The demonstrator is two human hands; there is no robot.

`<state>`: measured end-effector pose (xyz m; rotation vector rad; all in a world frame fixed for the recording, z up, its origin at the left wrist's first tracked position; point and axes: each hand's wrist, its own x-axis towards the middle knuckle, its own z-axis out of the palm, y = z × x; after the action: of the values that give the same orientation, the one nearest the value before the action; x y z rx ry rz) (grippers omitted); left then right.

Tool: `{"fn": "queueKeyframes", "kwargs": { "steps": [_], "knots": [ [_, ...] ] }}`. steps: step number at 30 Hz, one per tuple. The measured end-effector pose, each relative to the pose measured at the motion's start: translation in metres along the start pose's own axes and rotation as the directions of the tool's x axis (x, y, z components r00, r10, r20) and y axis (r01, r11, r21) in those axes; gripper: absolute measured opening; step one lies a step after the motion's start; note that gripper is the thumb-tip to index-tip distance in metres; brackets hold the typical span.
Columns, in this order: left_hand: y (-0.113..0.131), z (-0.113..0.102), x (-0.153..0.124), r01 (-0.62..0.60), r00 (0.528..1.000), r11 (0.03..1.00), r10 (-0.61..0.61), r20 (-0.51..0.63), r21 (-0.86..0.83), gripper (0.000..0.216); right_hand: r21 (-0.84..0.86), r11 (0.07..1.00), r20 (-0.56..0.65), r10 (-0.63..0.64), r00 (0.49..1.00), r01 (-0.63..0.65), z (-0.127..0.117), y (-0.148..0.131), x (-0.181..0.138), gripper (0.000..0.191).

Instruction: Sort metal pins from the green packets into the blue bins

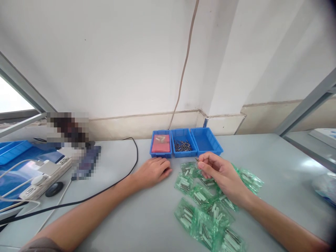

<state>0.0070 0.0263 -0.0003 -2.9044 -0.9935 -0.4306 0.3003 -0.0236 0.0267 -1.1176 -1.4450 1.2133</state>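
Observation:
My right hand (219,173) is closed in a pinch on a small metal pin (196,159), just in front of the blue bins. Its exact kind is too small to tell. Similar dark metal pieces (183,146) lie heaped in the middle blue bin (187,154). My left hand (154,170) rests palm down on the table, fingers curled, close against the front of the left blue bin (160,155); nothing shows in it. Beneath and around my right hand are several green plastic bags (201,195) with metal pins and white strips inside.
A pink packet (161,145) lies in the left bin, and the right blue bin (207,140) shows a bare floor. Black cable (112,185) crosses the table at left, near a power strip (44,178) and a dark mouse-like object (54,189). A wall stands behind.

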Motion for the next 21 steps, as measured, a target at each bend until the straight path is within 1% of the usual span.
{"fn": "queueKeyframes", "kwargs": {
  "steps": [4,8,12,15,17,19,21],
  "knots": [
    [-0.0001,0.0006,0.0002,-0.004,1.000,1.000,0.004,0.009,0.012,0.026,0.213,0.973,0.026,0.083,0.996,-0.086,0.0014,-0.0007,0.0019,0.032],
    [-0.0005,0.0011,0.0001,-0.006,1.000,1.000,0.006,0.015,0.020,0.025,0.400,0.889,0.136,0.183,0.974,-0.223,0.0028,-0.0052,0.0030,0.032],
    [-0.0009,0.0016,-0.0005,-0.007,1.000,1.000,0.007,0.007,0.011,0.026,0.509,0.811,0.193,0.220,0.956,-0.289,0.0003,-0.0072,0.0033,0.028],
    [-0.0009,0.0017,-0.0007,-0.009,1.000,1.000,0.009,-0.003,-0.005,0.026,0.533,0.790,0.207,0.224,0.952,-0.302,-0.0008,-0.0068,0.0036,0.027],
    [-0.0009,0.0017,-0.0006,-0.008,1.000,1.000,0.008,-0.004,-0.008,0.026,0.517,0.808,0.195,0.208,0.958,-0.281,0.0001,-0.0058,0.0037,0.027],
    [-0.0010,0.0019,-0.0004,-0.008,1.000,1.000,0.008,-0.002,-0.003,0.025,0.455,0.860,0.152,0.183,0.971,-0.233,0.0018,-0.0040,0.0034,0.028],
    [-0.0012,0.0022,-0.0002,-0.010,1.000,1.000,0.010,0.001,0.005,0.025,0.304,0.941,0.077,0.132,0.988,-0.149,0.0033,-0.0015,0.0023,0.029]
  ]
}}
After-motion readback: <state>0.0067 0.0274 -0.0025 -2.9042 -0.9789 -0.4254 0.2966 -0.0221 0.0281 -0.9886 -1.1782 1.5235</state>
